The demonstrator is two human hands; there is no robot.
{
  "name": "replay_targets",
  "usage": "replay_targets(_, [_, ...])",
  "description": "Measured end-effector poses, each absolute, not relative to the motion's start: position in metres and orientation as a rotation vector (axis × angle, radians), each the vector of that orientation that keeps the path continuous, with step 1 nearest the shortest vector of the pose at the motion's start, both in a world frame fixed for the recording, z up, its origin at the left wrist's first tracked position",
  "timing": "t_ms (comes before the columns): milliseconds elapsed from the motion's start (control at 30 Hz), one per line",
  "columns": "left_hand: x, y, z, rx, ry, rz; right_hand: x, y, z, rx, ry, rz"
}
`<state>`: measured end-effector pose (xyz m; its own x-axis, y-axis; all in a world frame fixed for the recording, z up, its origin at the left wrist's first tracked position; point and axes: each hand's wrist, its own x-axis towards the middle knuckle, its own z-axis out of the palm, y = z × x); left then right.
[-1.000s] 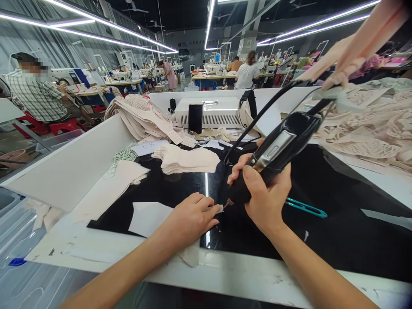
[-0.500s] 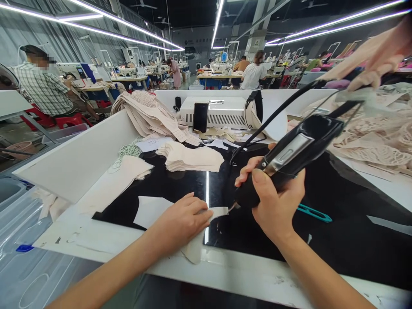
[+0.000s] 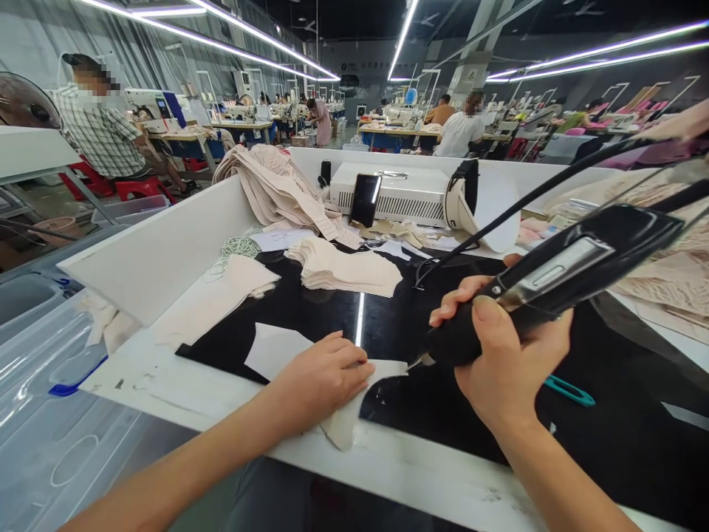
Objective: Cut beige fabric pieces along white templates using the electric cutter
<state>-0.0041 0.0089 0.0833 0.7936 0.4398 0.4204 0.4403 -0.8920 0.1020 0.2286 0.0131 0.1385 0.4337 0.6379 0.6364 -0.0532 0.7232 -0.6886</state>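
Observation:
My right hand [image 3: 501, 347] is wrapped round a black corded cutting tool [image 3: 554, 281], whose metal tip touches the right end of a pale fabric piece [image 3: 382, 369]. The left hand [image 3: 324, 373] lies on that piece with its fingers curled down, pressing it onto the black glossy worktop [image 3: 421, 406]. The tool's cable [image 3: 532, 196] runs up and to the right. A strip of the same fabric [image 3: 340, 428] hangs toward the table's front edge.
A stack of cut pale pieces [image 3: 346, 270] lies beyond my hands, with more fabric heaped at left [image 3: 277, 192] and lace at right [image 3: 673, 273]. A white machine [image 3: 399, 196] with a phone [image 3: 366, 199] stands at the back. Teal snips [image 3: 570, 390] lie right. Other people sit at distant tables.
The view has swung to the left, so everything sits further right. The fabric piece now lies spread out under my left hand, and the tool tip stays at its edge.

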Motion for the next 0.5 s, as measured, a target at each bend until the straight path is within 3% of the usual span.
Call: replay_targets(500, [-0.001,0.009,0.08,-2.956,-0.706,-0.711,0.207,0.027,0.136,-0.642,-1.021,0.538])
